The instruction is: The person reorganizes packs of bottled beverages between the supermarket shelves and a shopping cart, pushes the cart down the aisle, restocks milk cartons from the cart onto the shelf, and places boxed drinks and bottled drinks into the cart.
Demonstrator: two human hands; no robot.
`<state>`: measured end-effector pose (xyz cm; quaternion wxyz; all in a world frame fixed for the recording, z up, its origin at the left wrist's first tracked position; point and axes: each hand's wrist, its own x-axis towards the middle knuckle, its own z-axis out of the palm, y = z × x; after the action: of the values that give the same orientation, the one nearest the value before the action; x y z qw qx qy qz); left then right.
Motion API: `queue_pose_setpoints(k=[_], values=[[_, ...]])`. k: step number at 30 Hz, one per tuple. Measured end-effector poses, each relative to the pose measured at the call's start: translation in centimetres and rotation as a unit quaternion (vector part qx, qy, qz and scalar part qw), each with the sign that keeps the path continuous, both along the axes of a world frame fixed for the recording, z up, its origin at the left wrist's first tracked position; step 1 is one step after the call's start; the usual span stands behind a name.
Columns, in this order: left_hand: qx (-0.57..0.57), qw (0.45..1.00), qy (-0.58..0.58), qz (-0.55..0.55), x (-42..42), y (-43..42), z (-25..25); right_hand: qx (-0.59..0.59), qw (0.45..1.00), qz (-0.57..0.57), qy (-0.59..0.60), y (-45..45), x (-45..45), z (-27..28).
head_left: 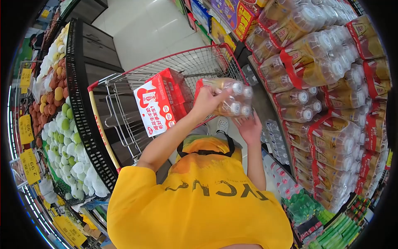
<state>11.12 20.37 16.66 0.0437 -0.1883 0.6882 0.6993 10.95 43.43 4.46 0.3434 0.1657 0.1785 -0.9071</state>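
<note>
A plastic-wrapped pack of bottled drinks (230, 101) with white caps and a red band is held over the shopping cart (155, 56). My left hand (207, 101) grips its left side, thumb across the top. On the near right side, my right hand (249, 128) has its thumb up beside the caps and its fingers against the pack's lower edge; part of them is hidden. The pack tilts with its caps towards me and to the right, slightly blurred. Left of it, a red and white carton (159, 101) sits in the cart.
Stacked bottle packs (311, 66) fill the shelf on the right. Wrapped green fruit (62, 141) lies in a black-edged display on the left, with yellow price tags (30, 166). Tiled floor (141, 25) stretches beyond the cart. More bottles (280, 178) stand low on the right.
</note>
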Motion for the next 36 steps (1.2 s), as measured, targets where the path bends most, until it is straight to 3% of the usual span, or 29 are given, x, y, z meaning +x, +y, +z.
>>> queue_pose_setpoints(k=[2,5,9,11,18,20,21,23,26,29,31,34,36], values=[[0.008,1.000,-0.024,0.011,-1.5,-1.6,-1.4,0.029,0.998,0.001,-0.050,2.4,1.2,-0.1],[0.054,0.994,-0.079,0.057,-4.5,-5.0,-9.5,0.084,0.994,-0.050,-0.039,5.1,4.5,0.3],[0.114,0.985,-0.046,0.119,-7.6,-8.1,-17.4,0.163,0.975,-0.121,-0.092,8.2,11.2,-0.1],[0.026,0.989,-0.105,0.097,-9.0,-11.0,-23.3,0.208,0.958,-0.146,-0.129,9.0,14.9,0.1],[0.068,0.976,-0.148,0.143,-10.7,-17.1,-30.4,0.318,0.875,-0.233,-0.281,9.9,24.9,-0.1],[0.097,0.940,-0.193,0.264,-10.7,-17.6,-31.7,0.333,0.863,-0.252,-0.284,9.8,26.2,0.3],[0.103,0.942,-0.196,0.252,-10.7,-19.2,-34.7,0.343,0.856,-0.265,-0.283,9.8,26.7,0.4],[0.232,0.930,-0.168,0.231,-11.1,-20.7,-42.1,0.357,0.848,-0.267,-0.285,9.7,27.2,0.7],[0.240,0.924,-0.178,0.240,-13.3,-17.2,-34.8,0.374,0.843,-0.242,-0.301,9.7,28.0,0.9],[0.210,0.935,-0.177,0.223,-13.6,-15.2,-39.6,0.383,0.843,-0.225,-0.304,9.7,28.0,0.2],[0.176,0.931,-0.222,0.232,-13.5,-14.3,-37.5,0.387,0.843,-0.227,-0.297,9.7,27.6,-0.3],[0.230,0.904,-0.217,0.289,-13.1,-13.8,-34.6,0.378,0.842,-0.234,-0.304,9.8,27.7,-0.4],[0.250,0.899,-0.200,0.298,-13.1,-15.3,-36.1,0.383,0.839,-0.220,-0.317,9.6,28.3,-0.8]])
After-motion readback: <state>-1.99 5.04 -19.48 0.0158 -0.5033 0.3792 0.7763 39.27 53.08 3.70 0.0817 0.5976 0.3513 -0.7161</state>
